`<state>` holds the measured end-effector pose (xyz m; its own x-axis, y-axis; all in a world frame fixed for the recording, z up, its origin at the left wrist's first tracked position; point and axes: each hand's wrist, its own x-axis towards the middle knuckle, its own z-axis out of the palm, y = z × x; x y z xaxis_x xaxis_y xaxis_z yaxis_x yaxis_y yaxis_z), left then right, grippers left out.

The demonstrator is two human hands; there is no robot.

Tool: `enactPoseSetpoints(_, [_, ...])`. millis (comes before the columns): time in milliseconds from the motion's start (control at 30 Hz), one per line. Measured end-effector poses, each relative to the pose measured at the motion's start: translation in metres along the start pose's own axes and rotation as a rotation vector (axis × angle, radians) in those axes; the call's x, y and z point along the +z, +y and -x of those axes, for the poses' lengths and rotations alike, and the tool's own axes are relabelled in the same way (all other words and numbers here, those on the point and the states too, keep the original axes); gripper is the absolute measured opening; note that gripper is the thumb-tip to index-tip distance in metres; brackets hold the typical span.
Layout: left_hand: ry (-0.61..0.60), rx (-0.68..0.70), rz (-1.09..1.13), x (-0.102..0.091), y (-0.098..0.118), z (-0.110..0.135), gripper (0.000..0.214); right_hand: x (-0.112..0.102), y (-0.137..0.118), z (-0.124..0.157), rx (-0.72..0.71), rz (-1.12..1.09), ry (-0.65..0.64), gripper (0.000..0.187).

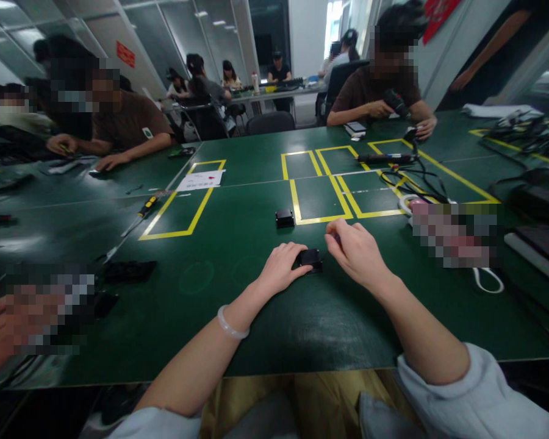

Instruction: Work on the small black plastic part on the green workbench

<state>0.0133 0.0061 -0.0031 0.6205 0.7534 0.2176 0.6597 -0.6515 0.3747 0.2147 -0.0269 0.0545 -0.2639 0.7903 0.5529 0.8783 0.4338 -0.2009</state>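
My left hand (281,266) rests on the green table (256,317), its fingers curled onto a small black box (310,258) that lies flat in front of me. My right hand (357,250) sits just right of that box, fingers pinched together near its upper right corner; whatever the fingertips hold is too small to make out. A white bangle (231,325) circles my left wrist. A second small black box (284,217) stands a little farther away, beside a yellow taped square.
Yellow tape outlines (322,189) mark squares on the table. A screwdriver (139,216) and a white paper (201,180) lie to the left, a black tray (128,270) nearer. Cables (412,180) and a tool run on the right. Several people sit around the table.
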Motion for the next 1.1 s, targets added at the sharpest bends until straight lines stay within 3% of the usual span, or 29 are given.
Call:
enactPoseSetpoints(333, [-0.002, -0.01, -0.004, -0.0003, 0.0006, 0.0002, 0.037, -0.0007, -0.0009, 0.0002, 0.012, -0.012, 0.015, 0.01])
enactPoseSetpoints(1100, [-0.003, -0.002, -0.01, 0.0003, 0.0003, 0.0002, 0.038, -0.0009, -0.0009, 0.0004, 0.016, -0.015, -0.007, 0.02])
